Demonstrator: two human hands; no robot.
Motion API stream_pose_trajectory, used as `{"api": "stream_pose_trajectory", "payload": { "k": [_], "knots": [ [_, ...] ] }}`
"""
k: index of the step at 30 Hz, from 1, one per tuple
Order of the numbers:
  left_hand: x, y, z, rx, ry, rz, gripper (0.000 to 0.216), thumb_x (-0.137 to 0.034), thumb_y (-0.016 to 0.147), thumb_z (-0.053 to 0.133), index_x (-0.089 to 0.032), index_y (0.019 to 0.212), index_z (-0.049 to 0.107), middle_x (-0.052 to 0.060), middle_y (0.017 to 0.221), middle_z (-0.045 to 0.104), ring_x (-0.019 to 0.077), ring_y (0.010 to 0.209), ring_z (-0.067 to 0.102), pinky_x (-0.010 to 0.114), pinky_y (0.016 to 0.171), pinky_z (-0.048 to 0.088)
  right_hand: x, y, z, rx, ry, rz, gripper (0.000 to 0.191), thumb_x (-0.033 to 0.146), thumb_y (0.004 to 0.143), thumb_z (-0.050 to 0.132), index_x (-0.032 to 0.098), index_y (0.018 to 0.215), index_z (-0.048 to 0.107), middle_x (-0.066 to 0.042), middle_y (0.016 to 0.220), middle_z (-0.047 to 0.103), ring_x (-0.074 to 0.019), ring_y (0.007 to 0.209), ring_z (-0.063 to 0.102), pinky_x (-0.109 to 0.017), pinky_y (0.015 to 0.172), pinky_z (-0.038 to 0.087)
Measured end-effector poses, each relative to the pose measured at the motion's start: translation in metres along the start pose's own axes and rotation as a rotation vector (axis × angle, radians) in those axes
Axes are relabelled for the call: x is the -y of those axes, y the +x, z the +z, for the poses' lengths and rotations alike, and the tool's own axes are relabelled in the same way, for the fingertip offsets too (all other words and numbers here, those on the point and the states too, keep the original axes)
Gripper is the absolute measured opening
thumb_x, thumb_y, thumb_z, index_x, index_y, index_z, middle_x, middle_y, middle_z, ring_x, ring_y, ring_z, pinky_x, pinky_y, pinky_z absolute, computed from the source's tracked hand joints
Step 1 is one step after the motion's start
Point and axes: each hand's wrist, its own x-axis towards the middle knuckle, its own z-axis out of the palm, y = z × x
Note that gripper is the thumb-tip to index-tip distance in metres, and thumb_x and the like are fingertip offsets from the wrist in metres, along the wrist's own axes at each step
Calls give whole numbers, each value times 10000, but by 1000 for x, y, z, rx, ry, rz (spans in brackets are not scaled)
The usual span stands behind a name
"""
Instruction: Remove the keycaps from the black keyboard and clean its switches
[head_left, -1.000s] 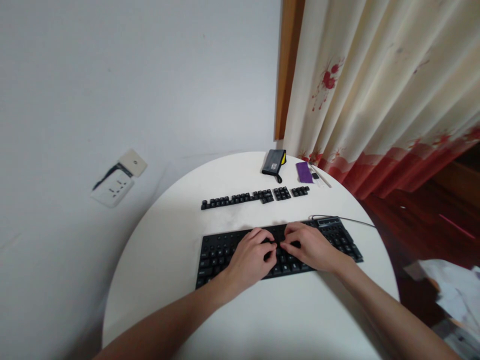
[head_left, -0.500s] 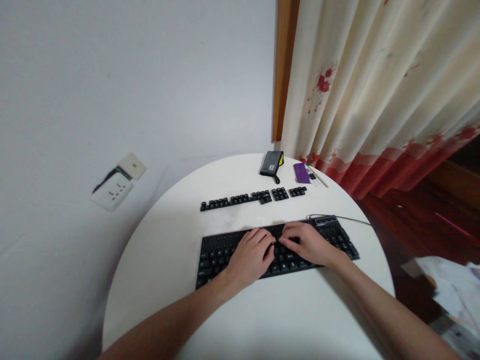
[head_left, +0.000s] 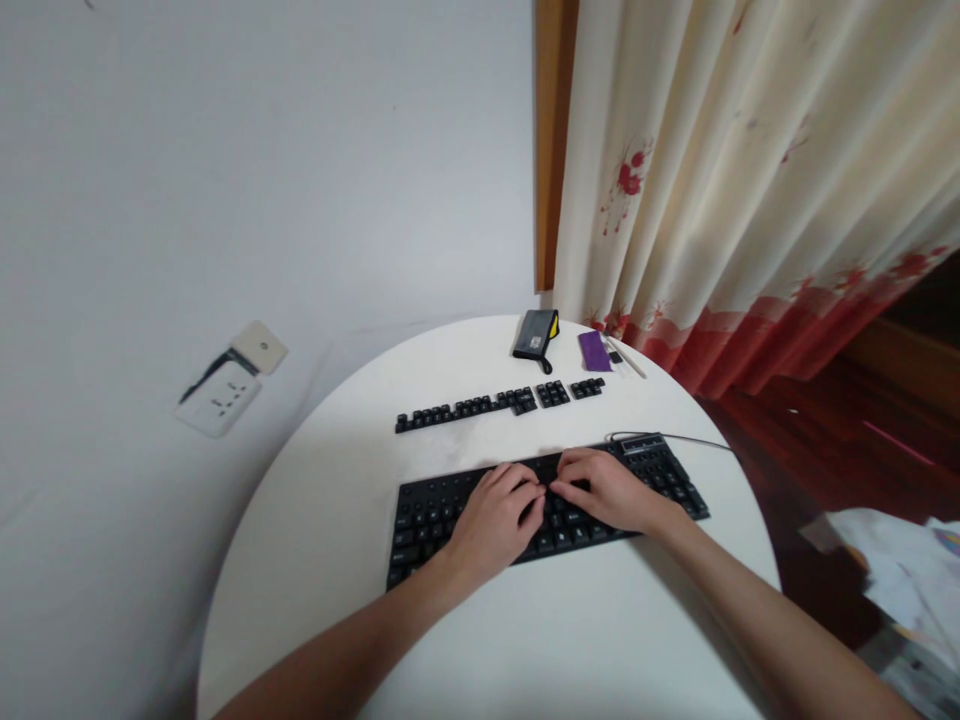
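Note:
A black keyboard (head_left: 420,520) lies slightly slanted on the round white table (head_left: 315,510). Over its middle, my left hand (head_left: 499,515) has bent fingers, and their tips come together near the upper rows. My right hand (head_left: 596,485) comes in from the other side, thumb and fingers pinched close to the left fingertips. Whatever the fingertips hold is too small and dark to make out. Beyond the keyboard, loose black keycaps (head_left: 472,406) stand lined up in a long row with gaps. The keyboard's upper left shows small posts without caps.
Toward the back are a dark grey wallet (head_left: 536,335) with a strap, a purple cloth (head_left: 595,351) and a white pen-like stick (head_left: 628,358). A thin cable (head_left: 690,438) runs off the right edge. A wall with a socket (head_left: 221,395) borders the left; a curtain (head_left: 720,200) hangs behind.
The view has shifted slightly, moving the scene a little to the left. My fingertips are slightly closer together over the same part of the keyboard. The keycap row looks the same.

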Motion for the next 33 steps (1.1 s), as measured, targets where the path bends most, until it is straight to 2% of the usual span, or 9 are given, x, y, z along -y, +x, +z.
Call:
{"api": "stream_pose_trajectory", "payload": {
  "k": [4, 11, 14, 18, 21, 23, 28, 33],
  "knots": [
    [-1, -1, -1, 20, 27, -14, 160, -176, 928, 517, -199, 996, 660, 50, 1007, 637, 204, 982, 571, 391, 906, 484, 2, 1, 0, -16, 4, 14, 289, 310, 962, 515, 172, 775, 687, -45, 810, 661, -161, 778, 613, -255, 746, 449],
    [-4, 7, -7, 37, 19, -55, 190, -157, 920, 514, -206, 1029, 662, 39, 1007, 659, 198, 966, 589, 376, 920, 480, 3, 1, 3, -47, 13, 39, 204, 247, 944, 517, 195, 957, 714, -47, 931, 722, -176, 860, 649, -274, 821, 461],
    [1, 20, -16, 49, -18, -82, 202, -165, 931, 495, -215, 987, 682, 23, 941, 678, 178, 914, 616, 325, 872, 499, 2, 3, 7, -98, -12, 101, 221, 233, 943, 497, 206, 1011, 706, -46, 977, 724, -176, 895, 651, -275, 838, 458],
    [22, 46, -26, -36, 4, -142, 209, -182, 929, 496, -202, 998, 693, 27, 961, 696, 171, 903, 636, 295, 864, 499, 2, 14, 7, -186, -166, 273, 293, 236, 937, 474, 178, 1166, 647, -84, 1055, 706, -200, 949, 649, -299, 873, 453],
    [42, 68, -25, -67, 131, -216, 236, -179, 918, 504, -183, 1049, 701, 49, 1006, 703, 186, 926, 643, 309, 901, 488, 2, 35, 0, -124, -323, 377, 398, 269, 943, 461, 175, 1323, 531, -112, 1075, 700, -236, 963, 660, -328, 839, 464],
    [52, 80, -22, -41, 217, -257, 229, -183, 910, 522, -188, 1034, 714, 54, 985, 705, 204, 937, 643, 317, 886, 489, 2, 51, -6, -53, -433, 413, 421, 286, 951, 451, 181, 1357, 490, -131, 1085, 696, -261, 980, 664, -336, 809, 471],
    [62, 94, -11, 15, 341, -261, 177, -234, 900, 578, -202, 971, 737, 79, 940, 681, 244, 955, 613, 341, 824, 491, -2, 81, -8, 7, -526, 400, 386, 256, 969, 412, 212, 1342, 503, -133, 1150, 674, -254, 1016, 662, -327, 808, 478],
    [62, 89, -5, 15, 346, -225, 146, -194, 879, 601, -180, 927, 739, 93, 932, 643, 246, 955, 580, 367, 859, 485, -5, 90, -4, 46, -565, 386, 345, 240, 970, 424, 205, 1282, 567, -148, 1137, 670, -259, 1014, 664, -338, 826, 484]
  ]
}}
